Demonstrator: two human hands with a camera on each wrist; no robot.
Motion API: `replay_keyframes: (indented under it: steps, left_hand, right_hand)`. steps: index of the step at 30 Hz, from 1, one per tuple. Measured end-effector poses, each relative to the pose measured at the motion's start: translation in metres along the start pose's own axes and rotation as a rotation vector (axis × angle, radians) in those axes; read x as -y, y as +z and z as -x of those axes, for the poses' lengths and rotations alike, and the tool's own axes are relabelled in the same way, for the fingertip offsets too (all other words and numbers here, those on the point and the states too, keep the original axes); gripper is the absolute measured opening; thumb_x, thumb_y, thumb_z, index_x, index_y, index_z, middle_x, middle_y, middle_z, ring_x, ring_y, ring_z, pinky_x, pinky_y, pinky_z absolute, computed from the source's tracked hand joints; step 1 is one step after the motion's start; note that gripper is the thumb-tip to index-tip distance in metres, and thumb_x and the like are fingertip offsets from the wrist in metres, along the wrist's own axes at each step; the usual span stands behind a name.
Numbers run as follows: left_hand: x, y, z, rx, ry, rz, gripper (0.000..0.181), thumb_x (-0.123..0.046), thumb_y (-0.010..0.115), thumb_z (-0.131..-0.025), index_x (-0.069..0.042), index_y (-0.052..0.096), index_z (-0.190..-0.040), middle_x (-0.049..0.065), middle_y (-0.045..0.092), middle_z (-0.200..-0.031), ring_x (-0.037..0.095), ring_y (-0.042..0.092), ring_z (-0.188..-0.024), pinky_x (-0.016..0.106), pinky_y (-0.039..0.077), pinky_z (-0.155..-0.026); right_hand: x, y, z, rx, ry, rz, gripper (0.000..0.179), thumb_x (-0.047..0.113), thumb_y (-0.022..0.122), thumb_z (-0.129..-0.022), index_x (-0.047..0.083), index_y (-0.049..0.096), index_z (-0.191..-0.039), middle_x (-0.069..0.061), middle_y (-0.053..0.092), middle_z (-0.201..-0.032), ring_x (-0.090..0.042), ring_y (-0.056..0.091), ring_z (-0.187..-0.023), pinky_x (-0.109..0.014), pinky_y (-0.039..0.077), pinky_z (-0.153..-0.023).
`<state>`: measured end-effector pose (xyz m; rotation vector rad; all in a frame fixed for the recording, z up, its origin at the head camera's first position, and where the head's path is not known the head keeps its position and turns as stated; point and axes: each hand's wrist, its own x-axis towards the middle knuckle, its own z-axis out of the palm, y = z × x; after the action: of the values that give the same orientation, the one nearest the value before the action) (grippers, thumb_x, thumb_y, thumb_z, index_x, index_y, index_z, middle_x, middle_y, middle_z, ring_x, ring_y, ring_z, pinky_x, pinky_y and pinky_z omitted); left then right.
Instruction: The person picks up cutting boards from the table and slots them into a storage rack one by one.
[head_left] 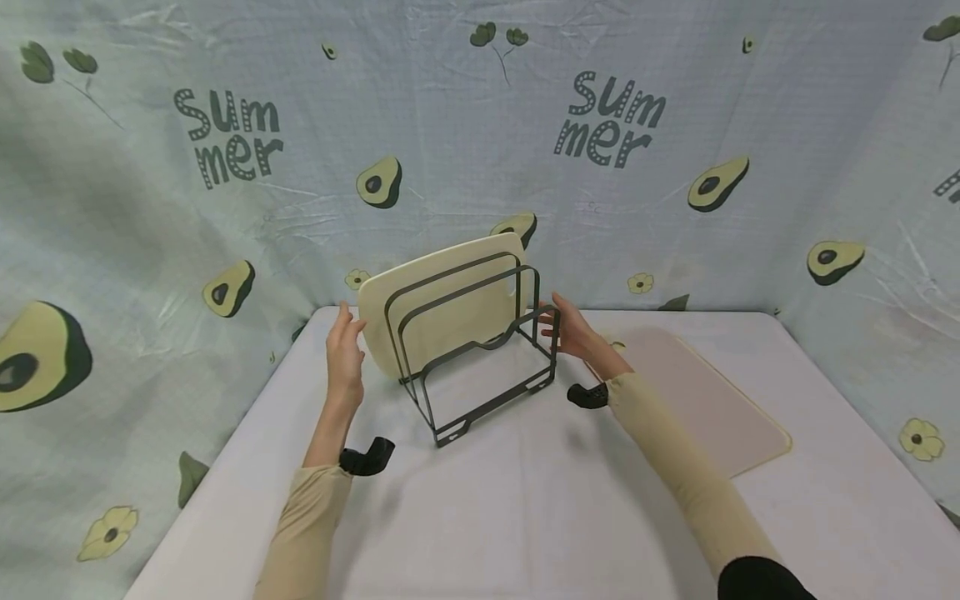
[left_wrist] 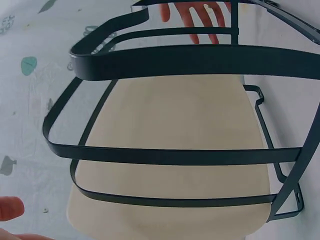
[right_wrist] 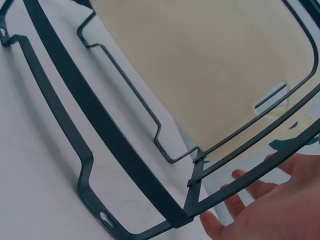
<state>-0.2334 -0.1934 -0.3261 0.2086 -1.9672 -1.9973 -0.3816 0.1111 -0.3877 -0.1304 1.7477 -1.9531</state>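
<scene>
A dark metal rack (head_left: 495,408) with several upright loops stands at an angle on the white table. In its rear slot leans a cream cutting board (head_left: 465,325), upright, with a small handle slot showing in the right wrist view. My left hand (head_left: 346,354) is raised beside the board's left edge, fingers extended; whether it touches the board cannot be told. At the rack's right end is my right hand (head_left: 576,329), fingers spread near the side bars. In the right wrist view those fingers (right_wrist: 255,187) are not curled round a bar.
A second, pinkish board (head_left: 705,400) with a cream rim lies flat on the table to the right, partly behind my right forearm. A printed cloth (head_left: 450,100) with avocados hangs behind and at both sides. Black bands with dark attachments sit at both wrists.
</scene>
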Motion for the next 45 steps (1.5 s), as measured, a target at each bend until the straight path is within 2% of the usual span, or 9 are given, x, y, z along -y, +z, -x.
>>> replay_keyframes:
  steps: [6,13,15,20,24,29,35,40,45]
  left_hand:
    - [-0.006,-0.004,0.015,-0.026,0.019,0.012,0.052,-0.018,0.03,-0.095,-0.017,0.014,-0.144,0.007,0.011,-0.15,0.022,0.019,-0.136,0.047,0.015,-0.11]
    - [-0.013,-0.009,0.03,-0.017,0.038,0.065,0.051,-0.016,0.032,-0.094,-0.014,0.017,-0.143,0.008,0.017,-0.149,0.026,0.023,-0.134,0.045,0.021,-0.109]
    - [-0.014,-0.01,0.034,-0.015,0.045,0.068,0.051,-0.017,0.032,-0.094,-0.013,0.018,-0.143,0.009,0.019,-0.148,0.027,0.025,-0.132,0.045,0.022,-0.108]
    - [-0.018,-0.011,0.045,0.0,0.05,0.081,0.048,-0.018,0.03,-0.095,-0.01,0.022,-0.142,0.011,0.027,-0.143,0.027,0.032,-0.127,0.045,0.027,-0.106]
    - [-0.023,-0.01,0.054,0.025,0.043,0.099,0.045,-0.015,0.029,-0.095,-0.009,0.029,-0.139,0.007,0.035,-0.135,0.021,0.042,-0.119,0.034,0.037,-0.1]
    - [-0.027,-0.004,0.066,0.079,0.075,0.13,0.041,-0.011,0.031,-0.094,-0.003,0.037,-0.133,0.001,0.044,-0.121,0.012,0.052,-0.105,0.021,0.046,-0.086]
    - [-0.027,0.008,0.075,0.175,0.121,0.142,0.038,-0.008,0.03,-0.094,0.004,0.04,-0.128,0.003,0.049,-0.118,0.017,0.056,-0.104,0.024,0.048,-0.085]
    - [-0.023,0.021,0.078,0.25,0.138,0.16,0.035,-0.006,0.032,-0.093,0.004,0.044,-0.125,-0.004,0.054,-0.112,0.016,0.057,-0.102,0.027,0.048,-0.086]
    - [-0.021,0.04,0.078,0.318,0.141,0.203,0.035,-0.002,0.032,-0.092,0.003,0.045,-0.125,-0.006,0.055,-0.11,0.019,0.057,-0.103,0.033,0.047,-0.088]
  right_hand:
    - [0.007,-0.001,0.021,0.018,-0.001,0.0,0.058,0.043,0.012,-0.095,0.013,0.012,-0.144,-0.017,0.01,-0.149,-0.038,0.002,-0.135,-0.054,0.004,-0.106]
    - [0.007,-0.006,0.037,0.045,-0.036,0.0,0.058,0.041,0.015,-0.096,0.005,0.015,-0.141,-0.02,0.009,-0.148,-0.037,0.004,-0.133,-0.055,0.002,-0.106]
    - [0.006,-0.007,0.041,0.067,-0.045,0.016,0.06,0.043,0.014,-0.095,0.006,0.01,-0.143,-0.02,0.007,-0.149,-0.037,0.004,-0.133,-0.055,0.002,-0.106]
    - [0.004,-0.013,0.056,0.098,-0.057,0.082,0.063,0.047,0.011,-0.095,0.009,0.002,-0.144,-0.021,0.005,-0.148,-0.038,0.009,-0.13,-0.045,0.021,-0.096]
    - [0.001,-0.019,0.069,0.101,-0.062,0.156,0.064,0.049,0.012,-0.094,0.009,0.004,-0.144,-0.021,0.009,-0.148,-0.032,0.02,-0.124,-0.036,0.029,-0.089]
    - [-0.007,-0.026,0.087,0.11,-0.06,0.207,0.064,0.048,0.015,-0.095,0.008,0.007,-0.144,-0.021,0.012,-0.148,-0.029,0.024,-0.123,-0.035,0.031,-0.093]
    - [-0.018,-0.035,0.109,0.087,-0.099,0.255,0.062,0.045,0.015,-0.096,0.005,0.01,-0.143,-0.024,0.016,-0.146,-0.022,0.036,-0.116,-0.04,0.033,-0.097]
    - [-0.025,-0.048,0.129,0.06,-0.09,0.285,0.061,0.042,0.015,-0.097,0.003,0.009,-0.143,-0.026,0.015,-0.146,-0.009,0.045,-0.107,-0.04,0.035,-0.098]
    - [-0.034,-0.066,0.148,0.021,-0.07,0.339,0.061,0.041,0.016,-0.097,0.001,0.01,-0.142,-0.026,0.02,-0.144,-0.018,0.045,-0.113,-0.032,0.04,-0.092]
